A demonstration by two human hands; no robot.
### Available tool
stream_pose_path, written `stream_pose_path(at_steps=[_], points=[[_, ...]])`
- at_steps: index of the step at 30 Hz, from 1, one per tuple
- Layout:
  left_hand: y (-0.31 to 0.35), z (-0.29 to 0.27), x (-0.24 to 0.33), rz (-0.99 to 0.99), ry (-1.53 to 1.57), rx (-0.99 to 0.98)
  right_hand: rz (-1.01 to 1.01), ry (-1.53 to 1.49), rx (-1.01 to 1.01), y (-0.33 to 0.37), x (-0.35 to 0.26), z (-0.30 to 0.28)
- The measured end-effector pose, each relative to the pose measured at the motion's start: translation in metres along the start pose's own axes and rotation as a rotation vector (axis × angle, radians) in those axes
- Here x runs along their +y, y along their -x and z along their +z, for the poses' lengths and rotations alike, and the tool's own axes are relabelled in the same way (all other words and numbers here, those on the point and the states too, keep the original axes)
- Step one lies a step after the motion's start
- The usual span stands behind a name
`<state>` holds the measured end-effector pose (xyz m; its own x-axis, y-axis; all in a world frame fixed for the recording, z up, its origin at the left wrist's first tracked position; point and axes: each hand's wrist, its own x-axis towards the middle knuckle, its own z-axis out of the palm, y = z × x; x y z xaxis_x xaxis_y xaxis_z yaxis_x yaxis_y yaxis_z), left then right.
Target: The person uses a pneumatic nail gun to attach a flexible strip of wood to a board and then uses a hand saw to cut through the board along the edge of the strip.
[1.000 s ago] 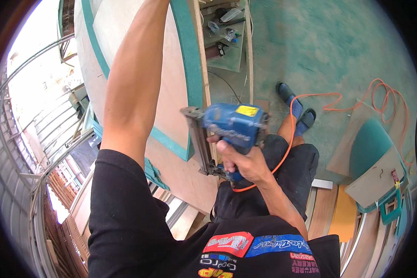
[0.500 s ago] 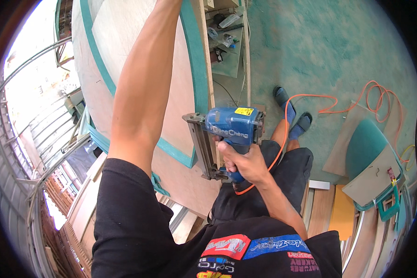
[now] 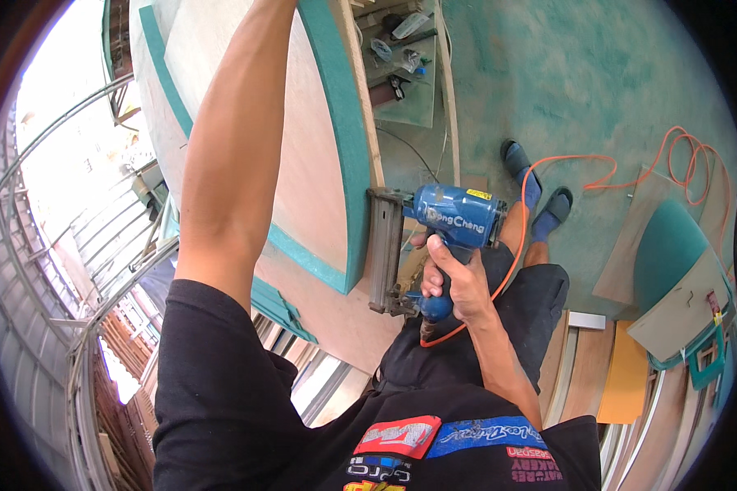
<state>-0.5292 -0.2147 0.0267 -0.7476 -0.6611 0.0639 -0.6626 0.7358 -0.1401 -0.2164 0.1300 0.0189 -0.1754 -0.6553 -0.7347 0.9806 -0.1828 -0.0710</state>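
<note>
Right hand closed firmly around the handle of a blue pneumatic nailer, which is held just right of the curved plywood panel, its grey magazine on the side toward the panel. Left forearm extends across the panel; the left hand is out of view, its grip impossible to tell. Orange air hose trails well right of the panel

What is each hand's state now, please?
Left hand: out of view, cannot be told.
Right hand: closed, holding the blue nail gun.
</note>
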Motion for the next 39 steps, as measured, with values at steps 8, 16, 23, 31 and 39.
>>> stream_pose_path(at_steps=[8,16,23,31,39], points=[[-0.009,0.01,-0.01,0.027,-0.056,0.046,-0.012,0.029,0.044,0.005,0.013,0.011],[-0.015,0.014,-0.013,0.037,-0.026,0.004,0.013,0.003,0.007,-0.003,0.016,0.0],[-0.012,0.011,-0.015,0.006,-0.045,-0.002,-0.007,-0.007,-0.044,-0.008,0.006,0.001],[-0.003,-0.001,-0.005,0.014,0.005,-0.088,-0.027,0.036,-0.003,-0.012,0.002,-0.002],[-0.006,0.001,-0.013,-0.009,0.017,-0.017,-0.062,0.095,-0.023,-0.022,-0.027,0.008]])
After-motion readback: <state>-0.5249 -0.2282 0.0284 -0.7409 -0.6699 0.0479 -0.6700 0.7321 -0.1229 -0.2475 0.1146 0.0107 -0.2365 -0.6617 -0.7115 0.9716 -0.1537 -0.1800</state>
